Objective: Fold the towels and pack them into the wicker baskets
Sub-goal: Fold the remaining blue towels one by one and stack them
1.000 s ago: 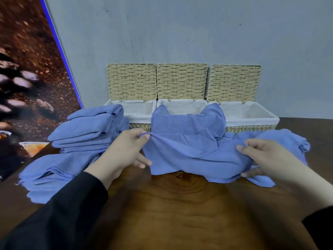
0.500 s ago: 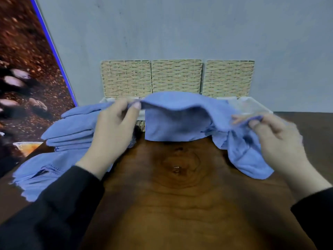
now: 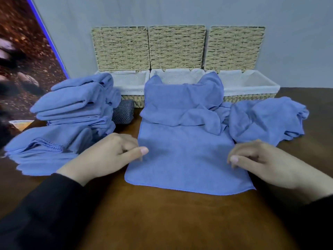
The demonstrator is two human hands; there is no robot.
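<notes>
A blue towel (image 3: 183, 159) lies on the worktop (image 3: 162, 222), near edge flat and far part bunched against the middle wicker basket (image 3: 177, 76), apparently being laid out for folding. Left hand (image 3: 106, 157) and right hand (image 3: 259, 159) meet its side edges, fingers loosely curled; whether either grip pinches cloth cannot be told.
</notes>
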